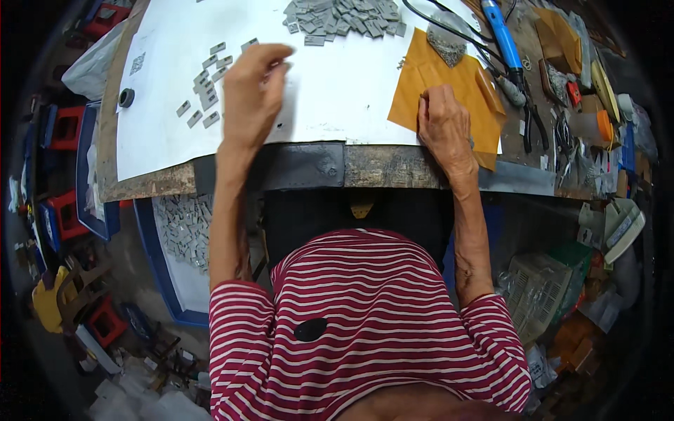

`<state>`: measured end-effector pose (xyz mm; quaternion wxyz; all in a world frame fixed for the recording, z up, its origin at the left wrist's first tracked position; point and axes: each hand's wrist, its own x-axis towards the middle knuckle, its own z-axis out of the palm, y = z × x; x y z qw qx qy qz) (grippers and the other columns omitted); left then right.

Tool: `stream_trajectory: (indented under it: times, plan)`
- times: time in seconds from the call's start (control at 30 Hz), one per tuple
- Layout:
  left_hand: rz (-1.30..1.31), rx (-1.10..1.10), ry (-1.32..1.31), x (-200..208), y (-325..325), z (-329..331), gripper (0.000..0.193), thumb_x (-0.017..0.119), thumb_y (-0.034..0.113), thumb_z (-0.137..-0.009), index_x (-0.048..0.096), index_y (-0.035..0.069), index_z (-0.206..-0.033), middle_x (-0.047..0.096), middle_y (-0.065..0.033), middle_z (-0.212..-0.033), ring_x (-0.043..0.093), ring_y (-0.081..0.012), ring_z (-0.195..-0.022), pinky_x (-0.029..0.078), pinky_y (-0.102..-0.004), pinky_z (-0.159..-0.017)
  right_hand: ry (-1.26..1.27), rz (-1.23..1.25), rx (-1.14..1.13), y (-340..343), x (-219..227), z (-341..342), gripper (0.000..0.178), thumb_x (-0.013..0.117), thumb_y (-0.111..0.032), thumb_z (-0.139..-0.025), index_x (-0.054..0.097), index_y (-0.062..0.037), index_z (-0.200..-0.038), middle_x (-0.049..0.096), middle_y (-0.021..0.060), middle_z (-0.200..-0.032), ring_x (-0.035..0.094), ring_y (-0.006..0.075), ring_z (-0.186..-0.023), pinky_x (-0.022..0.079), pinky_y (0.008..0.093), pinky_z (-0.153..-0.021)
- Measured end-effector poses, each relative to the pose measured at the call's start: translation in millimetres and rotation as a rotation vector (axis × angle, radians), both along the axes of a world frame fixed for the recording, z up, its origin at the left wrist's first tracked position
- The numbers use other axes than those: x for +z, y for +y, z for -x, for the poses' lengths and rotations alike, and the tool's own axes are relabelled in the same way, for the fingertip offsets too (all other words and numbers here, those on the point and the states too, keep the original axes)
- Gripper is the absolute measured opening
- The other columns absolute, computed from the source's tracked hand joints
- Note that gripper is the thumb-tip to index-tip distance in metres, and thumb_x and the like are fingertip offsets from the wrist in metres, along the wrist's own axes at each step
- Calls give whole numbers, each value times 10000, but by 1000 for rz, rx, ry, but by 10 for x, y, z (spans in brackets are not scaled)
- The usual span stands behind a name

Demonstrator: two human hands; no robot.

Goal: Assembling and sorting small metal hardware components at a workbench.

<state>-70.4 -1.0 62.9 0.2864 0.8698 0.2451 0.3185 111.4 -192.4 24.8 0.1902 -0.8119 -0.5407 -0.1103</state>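
My left hand (251, 95) is raised over the white sheet (337, 91) with its fingers curled and the thumb close to the index finger. Whatever it may hold is hidden. Small grey rectangular pieces (203, 91), each with a dark mark, lie loosely to its left. A dense heap of similar grey pieces (344, 17) sits at the far middle. On a sheet of orange-brown paper (407, 98) rests my right hand (446, 126), its fingers bent inward and closed. I cannot make out what is in them. Beyond that hand, a clear bag of tiny metal parts (446, 45) lies on the paper.
A blue-handled tool (503, 35) with a black cord lies at the far right, near pliers (537, 126) and an orange-lidded container (604, 126). A dark ring (126, 97) sits at the left. Below the worn bench edge (393, 165), a blue tray (158, 259) holds many grey pieces.
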Motion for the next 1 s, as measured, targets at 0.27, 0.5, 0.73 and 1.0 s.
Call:
stream_trajectory:
  times: [0.27, 0.5, 0.73, 1.0]
  plan:
    - [-262, 64, 126, -364, 281, -576, 184, 593, 45, -718, 612, 13, -898, 595, -136, -851, 577, -259, -770, 466, -340, -712, 17, 36, -20, 32, -20, -25, 121, 556, -22, -719, 466, 26, -784, 476, 193, -753, 558, 339, -654, 463, 397, -573]
    - [-310, 73, 166, -545, 275, -670, 185, 632, 43, -687, 599, 36, -869, 570, -134, -874, 550, -295, -824, 448, -365, -752, 96, -61, -30, 0, -44, -47, 122, 552, -36, -728, 465, 15, -797, 500, 194, -770, 555, 346, -651, 450, 407, -564]
    - [-237, 1, 92, -550, 312, -642, 91, 618, 56, -694, 577, 41, -774, 564, -130, -784, 570, -295, -735, 467, -384, -650, 744, -301, -137, -34, 6, -89, 87, 534, -63, -776, 504, 2, -728, 531, 87, -602, 524, 192, -510, 419, 297, -481]
    - [-1, -33, 165, -418, 129, -577, 186, 601, 42, -715, 608, -15, -892, 592, -134, -752, 572, -206, -620, 476, -313, -595, 1581, -540, 24, -154, 91, -133, 111, 526, -66, -844, 537, 38, -806, 546, 66, -670, 488, 76, -534, 401, 181, -466]
